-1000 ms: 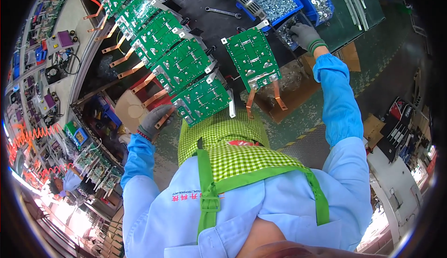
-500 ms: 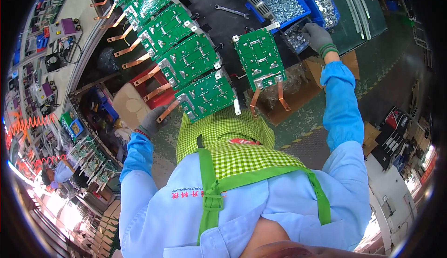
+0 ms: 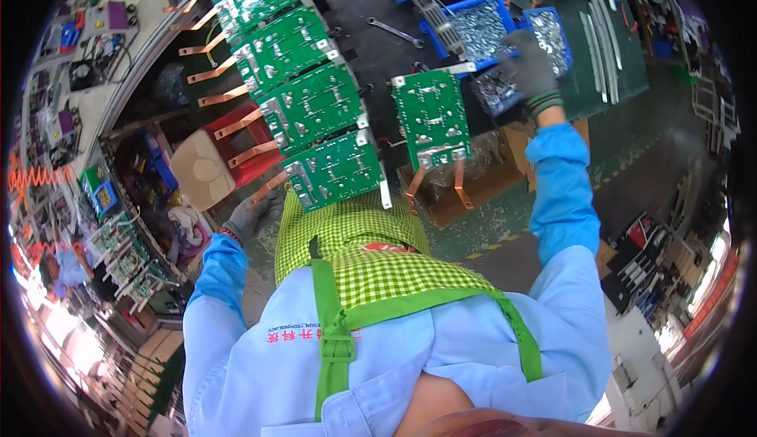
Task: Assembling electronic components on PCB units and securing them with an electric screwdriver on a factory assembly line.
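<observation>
My left hand (image 3: 254,218), in a grey glove, is at the free end of a copper strip (image 3: 270,186) on the nearest green circuit board (image 3: 335,170). Its fingers appear closed around that end, partly hidden. My right hand (image 3: 531,70), also gloved, reaches over the small-parts bins, blurred by motion. Beneath it lies a tray of small metal hardware (image 3: 497,92). Its fingertips are between a blue bin of silver screws (image 3: 478,33) and a blue bin of washers (image 3: 548,33). A separate circuit board (image 3: 432,113) with two copper strips lies left of this hand.
More green boards (image 3: 282,46) form a row going away at the left. A wrench (image 3: 396,31) lies on the dark bench, and a power screwdriver (image 3: 438,20) rests by the screw bin. Pale strips (image 3: 601,46) lie at right. Under the bench edge stands an open cardboard box (image 3: 473,192).
My right hand has moved away from the hardware tray, up toward the blue bins. The whole view has shifted a little. My left hand stays by the same copper strip.
</observation>
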Action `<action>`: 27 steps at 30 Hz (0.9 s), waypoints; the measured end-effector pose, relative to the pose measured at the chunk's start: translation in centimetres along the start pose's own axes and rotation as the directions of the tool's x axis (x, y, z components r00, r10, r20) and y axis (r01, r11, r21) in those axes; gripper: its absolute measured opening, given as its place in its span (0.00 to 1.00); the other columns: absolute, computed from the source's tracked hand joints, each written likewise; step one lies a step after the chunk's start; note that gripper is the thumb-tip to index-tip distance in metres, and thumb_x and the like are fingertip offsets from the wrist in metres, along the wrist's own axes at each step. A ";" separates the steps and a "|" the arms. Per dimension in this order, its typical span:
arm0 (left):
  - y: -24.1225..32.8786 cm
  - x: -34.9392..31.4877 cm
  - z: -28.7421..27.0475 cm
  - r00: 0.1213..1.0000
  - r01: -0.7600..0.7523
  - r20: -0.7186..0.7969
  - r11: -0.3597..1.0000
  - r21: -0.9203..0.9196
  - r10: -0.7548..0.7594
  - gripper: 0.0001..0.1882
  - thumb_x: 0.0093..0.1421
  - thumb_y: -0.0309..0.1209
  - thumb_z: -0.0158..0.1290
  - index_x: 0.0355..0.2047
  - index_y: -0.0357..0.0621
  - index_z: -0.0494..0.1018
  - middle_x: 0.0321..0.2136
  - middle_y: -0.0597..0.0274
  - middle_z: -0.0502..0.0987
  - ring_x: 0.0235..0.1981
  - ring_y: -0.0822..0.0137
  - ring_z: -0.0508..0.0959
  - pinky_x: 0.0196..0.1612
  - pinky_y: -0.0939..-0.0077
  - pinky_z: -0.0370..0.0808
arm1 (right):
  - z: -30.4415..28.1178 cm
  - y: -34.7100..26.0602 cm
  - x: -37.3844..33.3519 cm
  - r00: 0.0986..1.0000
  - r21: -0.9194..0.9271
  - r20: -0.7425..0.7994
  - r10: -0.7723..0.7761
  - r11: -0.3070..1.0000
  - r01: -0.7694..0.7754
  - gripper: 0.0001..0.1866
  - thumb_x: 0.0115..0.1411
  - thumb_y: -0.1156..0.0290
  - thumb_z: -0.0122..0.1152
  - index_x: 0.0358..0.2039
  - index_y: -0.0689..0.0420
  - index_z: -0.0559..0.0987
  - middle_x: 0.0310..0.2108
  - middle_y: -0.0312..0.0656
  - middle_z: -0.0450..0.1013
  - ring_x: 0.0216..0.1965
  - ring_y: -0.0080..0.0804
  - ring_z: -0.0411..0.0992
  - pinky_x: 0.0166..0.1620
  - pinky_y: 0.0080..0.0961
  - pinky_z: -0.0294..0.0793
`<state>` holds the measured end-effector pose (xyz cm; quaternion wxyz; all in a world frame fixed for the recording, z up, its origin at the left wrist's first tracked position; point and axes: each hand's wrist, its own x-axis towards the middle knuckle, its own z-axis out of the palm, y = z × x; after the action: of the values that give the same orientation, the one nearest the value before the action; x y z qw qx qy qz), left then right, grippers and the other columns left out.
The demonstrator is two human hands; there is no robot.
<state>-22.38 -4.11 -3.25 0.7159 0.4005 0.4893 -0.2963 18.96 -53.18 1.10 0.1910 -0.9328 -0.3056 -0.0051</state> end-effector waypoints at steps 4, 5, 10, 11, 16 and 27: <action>-1.6 -0.9 0.9 0.999 0.013 -0.033 0.999 -0.047 -0.015 0.12 0.63 0.32 0.43 0.44 0.39 0.64 0.34 0.56 0.74 0.31 0.69 0.76 0.31 0.82 0.76 | -0.5 8.2 7.6 0.978 -0.237 -0.184 0.099 0.961 -0.142 0.15 0.53 0.63 0.58 0.40 0.55 0.74 0.39 0.46 0.72 0.42 0.47 0.69 0.45 0.36 0.69; -1.9 -1.0 1.2 1.000 -0.006 0.019 0.999 -0.054 0.007 0.13 0.63 0.34 0.44 0.44 0.39 0.64 0.35 0.56 0.75 0.29 0.70 0.77 0.29 0.82 0.76 | -0.1 10.1 9.3 0.976 -0.254 -0.107 0.187 0.944 -0.209 0.17 0.53 0.61 0.58 0.43 0.52 0.74 0.42 0.46 0.71 0.44 0.45 0.69 0.46 0.35 0.69; -3.1 -3.3 3.3 0.991 0.009 -0.135 1.000 -0.015 -0.011 0.13 0.64 0.37 0.42 0.41 0.42 0.64 0.33 0.58 0.74 0.26 0.73 0.75 0.26 0.83 0.73 | 4.4 14.3 15.7 0.939 -0.207 0.177 0.294 0.944 -0.256 0.23 0.56 0.59 0.53 0.53 0.45 0.68 0.48 0.52 0.69 0.46 0.47 0.69 0.50 0.40 0.68; -3.1 -3.7 3.8 0.991 -0.016 -0.136 1.000 -0.009 0.015 0.13 0.64 0.37 0.42 0.41 0.42 0.64 0.33 0.58 0.74 0.26 0.73 0.75 0.26 0.83 0.73 | 5.6 14.0 16.7 0.943 -0.197 0.173 0.284 0.948 -0.249 0.23 0.56 0.59 0.53 0.53 0.45 0.68 0.48 0.52 0.69 0.46 0.47 0.69 0.50 0.40 0.68; -4.0 -4.2 5.2 0.981 -0.090 -0.168 0.995 0.033 0.094 0.11 0.63 0.33 0.44 0.43 0.42 0.62 0.32 0.57 0.74 0.24 0.74 0.74 0.26 0.83 0.72 | 8.0 11.3 18.9 0.953 -0.254 0.148 0.266 0.941 -0.224 0.19 0.57 0.58 0.49 0.49 0.47 0.72 0.46 0.50 0.70 0.46 0.50 0.69 0.48 0.43 0.67; -2.6 -2.8 4.1 0.969 -0.244 0.063 0.960 0.137 0.237 0.12 0.61 0.35 0.48 0.37 0.38 0.68 0.26 0.64 0.73 0.22 0.77 0.71 0.25 0.86 0.68 | -6.2 -0.8 7.6 0.920 0.068 -0.379 0.100 0.994 -0.080 0.09 0.55 0.65 0.57 0.34 0.56 0.77 0.33 0.45 0.75 0.34 0.37 0.74 0.37 0.28 0.71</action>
<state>-23.52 -8.88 -0.56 0.7269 0.5004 0.3978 -0.2508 25.41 -50.52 8.12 0.2709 -0.9218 -0.2191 -0.1701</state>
